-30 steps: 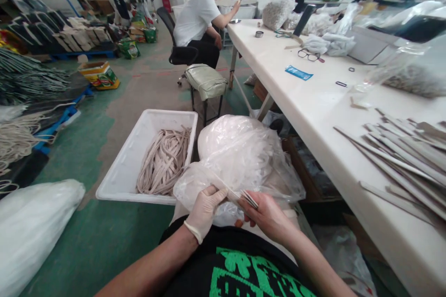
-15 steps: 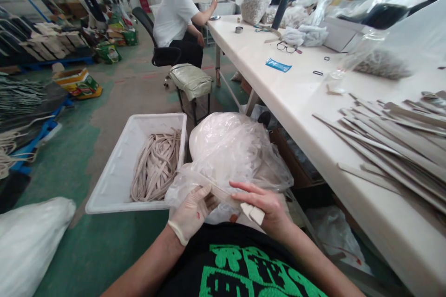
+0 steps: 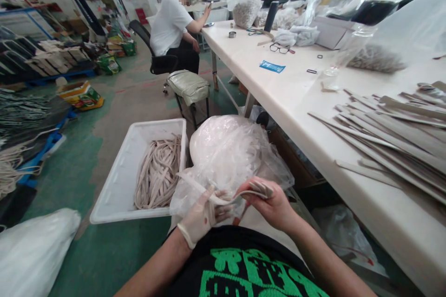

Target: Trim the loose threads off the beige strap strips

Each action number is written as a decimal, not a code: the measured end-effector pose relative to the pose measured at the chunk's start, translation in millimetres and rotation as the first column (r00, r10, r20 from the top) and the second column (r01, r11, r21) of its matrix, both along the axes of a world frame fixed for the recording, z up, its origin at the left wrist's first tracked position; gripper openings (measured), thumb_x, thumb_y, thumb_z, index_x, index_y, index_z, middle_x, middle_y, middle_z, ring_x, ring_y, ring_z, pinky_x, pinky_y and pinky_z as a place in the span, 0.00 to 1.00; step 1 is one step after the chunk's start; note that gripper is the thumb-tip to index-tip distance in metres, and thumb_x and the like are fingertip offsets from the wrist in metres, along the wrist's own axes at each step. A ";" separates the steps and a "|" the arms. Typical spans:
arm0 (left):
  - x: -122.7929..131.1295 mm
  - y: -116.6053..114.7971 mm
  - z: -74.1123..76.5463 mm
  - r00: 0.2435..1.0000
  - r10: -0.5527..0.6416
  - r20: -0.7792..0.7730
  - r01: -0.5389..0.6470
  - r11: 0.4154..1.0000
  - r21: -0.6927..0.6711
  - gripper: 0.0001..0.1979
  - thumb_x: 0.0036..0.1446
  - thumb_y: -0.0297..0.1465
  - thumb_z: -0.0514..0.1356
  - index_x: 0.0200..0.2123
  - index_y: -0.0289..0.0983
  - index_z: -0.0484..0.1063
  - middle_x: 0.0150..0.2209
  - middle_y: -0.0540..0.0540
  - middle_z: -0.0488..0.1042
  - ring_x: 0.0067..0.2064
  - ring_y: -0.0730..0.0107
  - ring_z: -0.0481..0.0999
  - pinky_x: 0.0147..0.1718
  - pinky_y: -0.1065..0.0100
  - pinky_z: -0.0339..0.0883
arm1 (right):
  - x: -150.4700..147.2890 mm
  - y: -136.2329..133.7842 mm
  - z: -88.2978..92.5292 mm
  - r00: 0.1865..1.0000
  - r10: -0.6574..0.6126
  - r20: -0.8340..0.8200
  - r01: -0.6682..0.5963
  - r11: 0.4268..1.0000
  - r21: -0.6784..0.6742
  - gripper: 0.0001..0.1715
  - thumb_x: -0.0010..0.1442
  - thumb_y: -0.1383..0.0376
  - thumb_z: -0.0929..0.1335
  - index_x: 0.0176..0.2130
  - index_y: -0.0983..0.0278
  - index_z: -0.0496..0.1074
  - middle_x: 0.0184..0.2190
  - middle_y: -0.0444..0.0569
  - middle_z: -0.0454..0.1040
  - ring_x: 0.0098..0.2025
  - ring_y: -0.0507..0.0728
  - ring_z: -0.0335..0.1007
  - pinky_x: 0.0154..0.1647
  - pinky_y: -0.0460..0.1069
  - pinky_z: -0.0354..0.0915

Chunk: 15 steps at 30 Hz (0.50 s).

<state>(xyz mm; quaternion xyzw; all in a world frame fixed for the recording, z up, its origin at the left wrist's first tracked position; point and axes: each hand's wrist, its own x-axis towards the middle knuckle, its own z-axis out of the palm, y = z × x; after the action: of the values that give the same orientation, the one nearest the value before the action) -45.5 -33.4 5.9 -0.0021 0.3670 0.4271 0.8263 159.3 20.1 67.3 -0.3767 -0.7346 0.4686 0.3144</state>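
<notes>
A pale beige strap (image 3: 240, 193) runs between my two hands above my lap. My left hand (image 3: 204, 213), in a whitish glove, is closed on it, and one end sticks out up and to the left. My bare right hand (image 3: 270, 202) pinches the other part, which curves up into the fingers in what look like folds. Behind the hands lies a large clear plastic bag (image 3: 230, 144) with white material inside. Left of that bag, a white plastic bin (image 3: 111, 185) contains a heap of long beige straps (image 3: 158, 171).
On the right, a long white table (image 3: 296, 88) bears many flat beige strips (image 3: 390, 139), eyeglasses (image 3: 280, 48), a blue packet (image 3: 272, 66) and filled bags. A seated person (image 3: 170, 23) is beyond a padded stool (image 3: 188, 86). A white sack (image 3: 38, 250) lies at the lower left.
My right hand has turned, so the strap end that hung below its fingers now lies up within them. The strap bends between my hands. My left hand has shifted slightly right.
</notes>
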 end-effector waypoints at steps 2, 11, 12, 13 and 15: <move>-8.0 12.4 -6.9 0.978 0.181 -0.107 -0.190 0.979 -0.076 0.18 0.61 0.42 0.59 0.43 0.33 0.75 0.39 0.41 0.80 0.34 0.65 0.80 0.34 0.67 0.74 | 16.3 -2.9 8.9 0.995 -0.043 -0.085 0.031 0.990 -0.137 0.16 0.63 0.54 0.67 0.33 0.62 0.75 0.25 0.46 0.72 0.24 0.53 0.68 0.26 0.47 0.65; -64.0 61.3 6.8 0.801 0.547 -0.242 -0.540 0.836 0.099 0.12 0.63 0.29 0.55 0.48 0.33 0.73 0.29 0.48 0.78 0.24 0.78 0.74 0.25 0.78 0.71 | 49.4 -24.6 19.5 0.956 0.104 -0.273 -0.223 0.863 -0.453 0.20 0.58 0.48 0.71 0.31 0.62 0.77 0.26 0.50 0.75 0.24 0.55 0.68 0.24 0.48 0.66; -62.3 59.2 9.7 0.813 0.508 -0.284 -0.478 0.862 0.171 0.14 0.62 0.30 0.58 0.49 0.35 0.73 0.30 0.48 0.78 0.24 0.79 0.73 0.24 0.78 0.70 | 46.5 -22.8 17.4 0.950 0.094 -0.299 -0.229 0.859 -0.458 0.20 0.58 0.48 0.71 0.31 0.62 0.77 0.27 0.51 0.76 0.24 0.55 0.68 0.24 0.48 0.66; -58.9 55.8 12.2 0.828 0.453 -0.329 -0.394 0.889 0.233 0.16 0.60 0.31 0.60 0.50 0.35 0.73 0.30 0.47 0.78 0.24 0.78 0.73 0.25 0.78 0.69 | 43.2 -19.6 14.8 0.941 0.066 -0.332 -0.221 0.863 -0.455 0.20 0.59 0.48 0.70 0.32 0.62 0.77 0.29 0.51 0.76 0.25 0.55 0.69 0.24 0.48 0.66; -49.3 46.2 15.8 0.851 0.316 -0.420 -0.190 0.930 0.316 0.20 0.56 0.35 0.64 0.51 0.35 0.74 0.30 0.45 0.78 0.26 0.75 0.74 0.27 0.76 0.69 | 36.6 -9.6 8.3 0.930 -0.019 -0.368 -0.158 0.881 -0.445 0.20 0.60 0.49 0.70 0.35 0.63 0.78 0.32 0.51 0.77 0.25 0.54 0.69 0.24 0.46 0.66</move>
<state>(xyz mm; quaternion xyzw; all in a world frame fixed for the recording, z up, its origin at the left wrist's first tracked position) -94.8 12.8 21.7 0.1608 0.4901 0.5659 0.6432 195.8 10.5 75.6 -0.3214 -0.5427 0.7040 0.3266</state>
